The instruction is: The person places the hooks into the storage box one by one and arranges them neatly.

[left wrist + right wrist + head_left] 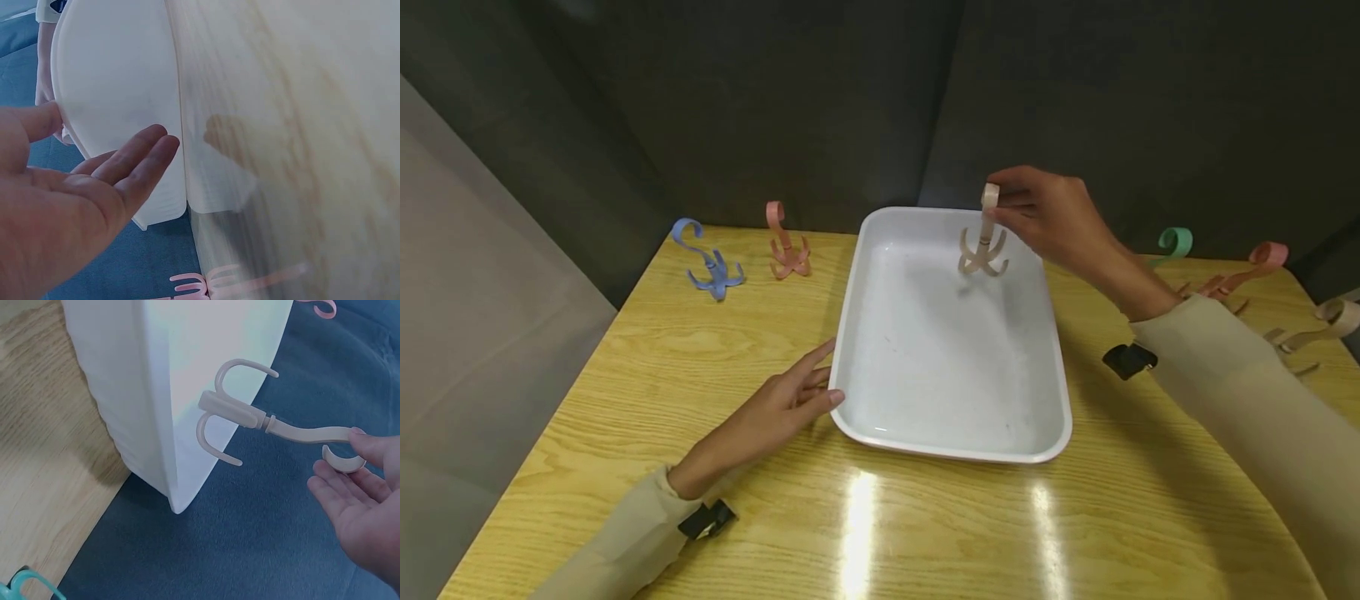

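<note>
In the head view, my right hand (1052, 217) pinches the curled top of a beige multi-prong hanging hook (987, 237). The prongs hang down over the far right part of a white rectangular tray (951, 350). The right wrist view shows the thumb and fingers on the curl of this hook (234, 412). My left hand (782, 408) is at the tray's near left side, its thumb at the rim. In the left wrist view, the fingers of that hand (81, 200) lie fairly straight alongside the tray's outer wall (119, 75).
Left of the tray stand a blue hook (717, 275) and a pink hook (790, 258). Partly behind the right arm are a green hook (1176, 242), another pink hook (1266, 257) and another beige hook (1337, 321). A dark curtain (775, 108) hangs behind the wooden table (700, 350).
</note>
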### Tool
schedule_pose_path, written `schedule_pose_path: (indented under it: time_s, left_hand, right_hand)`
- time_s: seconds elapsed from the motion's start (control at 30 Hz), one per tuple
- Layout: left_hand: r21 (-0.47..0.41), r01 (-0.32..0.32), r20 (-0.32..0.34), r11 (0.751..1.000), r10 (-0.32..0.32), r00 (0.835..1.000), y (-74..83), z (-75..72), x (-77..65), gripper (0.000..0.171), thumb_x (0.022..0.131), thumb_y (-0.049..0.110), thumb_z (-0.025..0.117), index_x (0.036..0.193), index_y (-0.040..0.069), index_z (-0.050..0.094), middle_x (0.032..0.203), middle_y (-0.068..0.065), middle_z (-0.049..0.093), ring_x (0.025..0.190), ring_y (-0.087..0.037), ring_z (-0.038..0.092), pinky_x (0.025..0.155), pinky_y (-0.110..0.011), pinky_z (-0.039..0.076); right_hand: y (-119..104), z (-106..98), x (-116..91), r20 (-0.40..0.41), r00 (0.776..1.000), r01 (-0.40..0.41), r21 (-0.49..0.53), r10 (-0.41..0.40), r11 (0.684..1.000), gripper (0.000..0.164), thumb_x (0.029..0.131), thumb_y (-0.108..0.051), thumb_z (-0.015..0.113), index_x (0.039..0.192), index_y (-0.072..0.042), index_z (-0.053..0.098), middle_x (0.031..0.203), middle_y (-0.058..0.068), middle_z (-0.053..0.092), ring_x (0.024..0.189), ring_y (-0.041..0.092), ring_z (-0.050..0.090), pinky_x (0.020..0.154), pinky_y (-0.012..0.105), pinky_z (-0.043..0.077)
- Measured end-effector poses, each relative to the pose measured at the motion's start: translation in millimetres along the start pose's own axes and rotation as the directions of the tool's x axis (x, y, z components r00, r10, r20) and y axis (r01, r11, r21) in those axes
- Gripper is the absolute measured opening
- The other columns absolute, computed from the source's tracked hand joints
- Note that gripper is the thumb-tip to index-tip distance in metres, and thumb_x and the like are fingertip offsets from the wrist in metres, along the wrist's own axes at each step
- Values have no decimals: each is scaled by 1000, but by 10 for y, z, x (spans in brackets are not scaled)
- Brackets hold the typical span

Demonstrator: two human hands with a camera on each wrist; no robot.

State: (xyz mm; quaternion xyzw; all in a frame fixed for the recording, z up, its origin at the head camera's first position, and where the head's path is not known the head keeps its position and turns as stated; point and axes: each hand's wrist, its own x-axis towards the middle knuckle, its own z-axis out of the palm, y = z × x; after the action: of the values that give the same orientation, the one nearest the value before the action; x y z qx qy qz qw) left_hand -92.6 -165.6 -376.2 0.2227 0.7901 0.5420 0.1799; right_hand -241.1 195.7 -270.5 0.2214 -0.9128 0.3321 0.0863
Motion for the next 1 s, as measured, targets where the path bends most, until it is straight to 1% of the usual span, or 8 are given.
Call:
schedule_pose_path:
  time_s: [0.23,0.47,0.6,0.73,1.0]
  left_hand:
    - [7,2,-9,1000,-2,1000,6,0,-1,73,110,25,57,168,13,14,154,-21,50,130,-32,60,107,-53,47]
    - [15,-1,-12,1000,2,1000,6,3,-4,73,110,25,57,168,12,14,154,-21,49,131,-33,59,106,-51,48]
    - [24,-1,-12,1000,2,1000,4,-2,-2,73,110,25,57,168,13,14,153,-21,50,131,-32,59,105,-49,49]
    - [19,1,-11,1000,-1,1000,14,-8,-8,73,110,25,57,168,14,14,154,-20,50,131,-32,59,105,-49,49]
    - [35,-14,-15,999,15,1000,31,-1,-9,72,110,22,56,168,9,14,152,-24,50,131,-36,59,106,-50,49]
  right_hand:
    - [-49,91,122,35,999,24,26,-25,999,37,101,-6,69,136,5,62,131,23,67,118,39,68,99,52,53]
    - [-108,214,242,80,996,45,15,-46,999,39,101,-5,69,137,8,60,132,24,65,119,39,67,100,51,53]
    - [-131,306,300,109,994,19,27,-22,999,40,101,-6,68,138,7,59,135,24,64,122,38,65,102,51,52]
    - [-156,395,356,135,991,4,32,-8,999,41,101,-5,68,139,8,58,136,24,63,124,37,64,103,50,51]
    - [-202,486,459,149,989,10,-2,-9,1000,39,99,-2,70,135,9,60,135,24,64,123,37,65,104,49,51]
